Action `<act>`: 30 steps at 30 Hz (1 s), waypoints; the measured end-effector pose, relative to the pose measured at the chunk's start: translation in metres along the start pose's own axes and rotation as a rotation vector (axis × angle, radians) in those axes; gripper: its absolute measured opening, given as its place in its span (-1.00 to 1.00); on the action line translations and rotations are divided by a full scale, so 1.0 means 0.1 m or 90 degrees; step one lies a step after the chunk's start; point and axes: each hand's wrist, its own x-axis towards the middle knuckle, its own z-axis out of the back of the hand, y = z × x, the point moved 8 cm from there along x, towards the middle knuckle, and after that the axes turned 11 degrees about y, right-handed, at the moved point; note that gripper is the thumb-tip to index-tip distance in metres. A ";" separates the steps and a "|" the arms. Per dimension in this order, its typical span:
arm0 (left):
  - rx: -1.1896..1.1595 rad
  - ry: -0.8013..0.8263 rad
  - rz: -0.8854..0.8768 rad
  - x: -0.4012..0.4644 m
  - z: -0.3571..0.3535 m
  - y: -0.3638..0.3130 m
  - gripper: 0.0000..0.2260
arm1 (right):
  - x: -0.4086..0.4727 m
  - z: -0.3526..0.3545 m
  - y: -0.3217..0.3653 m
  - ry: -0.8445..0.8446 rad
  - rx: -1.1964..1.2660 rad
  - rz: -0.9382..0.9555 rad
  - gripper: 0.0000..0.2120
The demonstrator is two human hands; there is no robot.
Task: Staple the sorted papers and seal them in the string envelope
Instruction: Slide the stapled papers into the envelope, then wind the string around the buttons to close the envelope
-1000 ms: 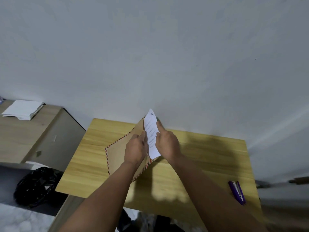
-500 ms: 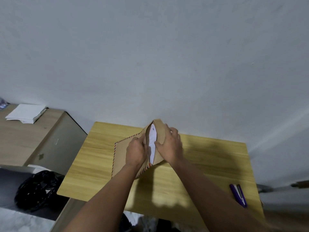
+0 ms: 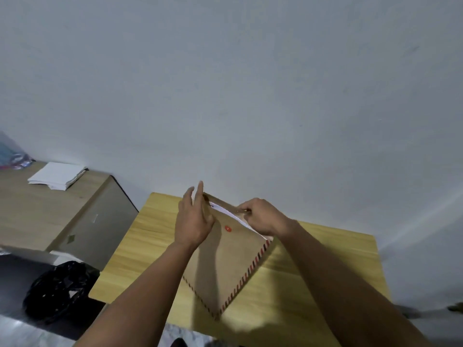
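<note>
Pale wall (image 3: 250, 83) behind wooden table (image 3: 313, 246); left hand (image 3: 194, 221) straight-fingered against envelope (image 3: 225, 266), right hand (image 3: 263, 216) fingers pinching its flap.

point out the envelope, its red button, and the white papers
envelope (image 3: 225, 266): head view, bare brown face.
red button (image 3: 227, 228): head view, disc centre.
papers (image 3: 226, 209): head view, white edge showing at the mouth.

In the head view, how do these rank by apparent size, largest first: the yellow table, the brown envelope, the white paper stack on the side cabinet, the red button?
1. yellow table
2. brown envelope
3. white paper stack, though it lies farther away, so its true size is uncertain
4. red button
</note>
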 end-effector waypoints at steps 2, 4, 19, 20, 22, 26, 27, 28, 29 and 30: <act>0.118 0.000 -0.062 0.06 0.13 -0.07 -0.21 | 0.03 0.04 0.03 0.036 -0.027 0.011 -0.58; 0.213 0.072 -0.108 0.14 0.13 -0.13 -0.42 | 0.04 0.07 0.06 0.048 -0.040 0.023 -0.62; 0.317 0.191 -0.192 0.73 -0.49 0.28 -0.90 | 0.47 -0.38 -0.62 -0.114 -0.150 0.020 -0.78; 0.330 0.194 -0.211 0.81 -0.63 0.34 -0.89 | 0.57 -0.47 -0.71 -0.130 -0.168 0.023 -0.80; 0.352 0.218 -0.228 0.97 -1.01 0.55 -0.84 | 0.81 -0.72 -0.92 -0.150 -0.196 0.038 -0.81; 0.424 0.466 -0.190 0.87 -2.05 1.23 -0.34 | 1.16 -1.61 -1.45 -0.017 -0.261 -0.040 -0.56; 0.414 0.475 -0.193 0.78 -2.22 1.34 -0.27 | 1.17 -1.75 -1.50 -0.039 -0.263 -0.030 -0.57; 0.392 0.447 -0.199 0.71 -2.33 1.43 -0.24 | 1.16 -1.82 -1.52 -0.078 -0.260 -0.014 -0.62; 0.375 0.405 -0.209 0.66 -2.38 1.48 -0.23 | 1.15 -1.85 -1.52 -0.123 -0.260 0.006 -0.68; 0.370 0.368 -0.221 0.63 -2.41 1.52 -0.22 | 1.13 -1.84 -1.50 -0.169 -0.259 0.029 -0.73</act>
